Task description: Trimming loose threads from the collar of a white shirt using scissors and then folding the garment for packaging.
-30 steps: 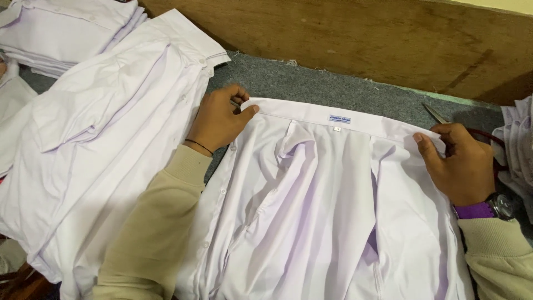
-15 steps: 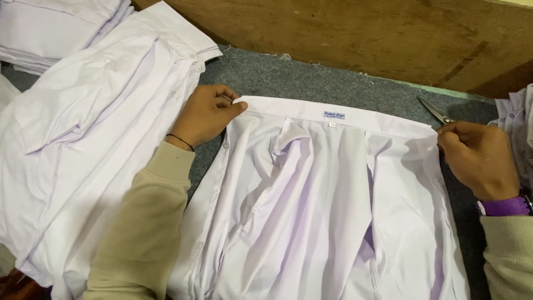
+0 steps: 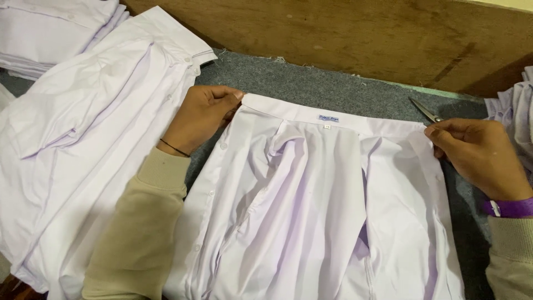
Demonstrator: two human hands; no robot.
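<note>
Pinching white shirt (image 3: 327, 211) corners, left hand (image 3: 201, 115), right hand (image 3: 482, 158) (scissors (image 3: 426, 110) half hidden)

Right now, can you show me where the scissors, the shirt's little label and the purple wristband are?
scissors (image 3: 426, 110), head view, on the metal blades.
label (image 3: 328, 118), head view, on its middle, inside the collar.
purple wristband (image 3: 512, 208), head view, on the strap.

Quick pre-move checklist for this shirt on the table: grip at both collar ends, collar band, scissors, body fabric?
1. Left hand pinching its collar end: ok.
2. Right hand pinching the other collar end: ok.
3. Collar band stretched straight between the hands: ok.
4. Scissors off the white shirt: ok, though close to the right fingers.
5. Shirt body smooth: not ok, folds bunch below the collar.
6. Buttons fastened: cannot tell.
</note>
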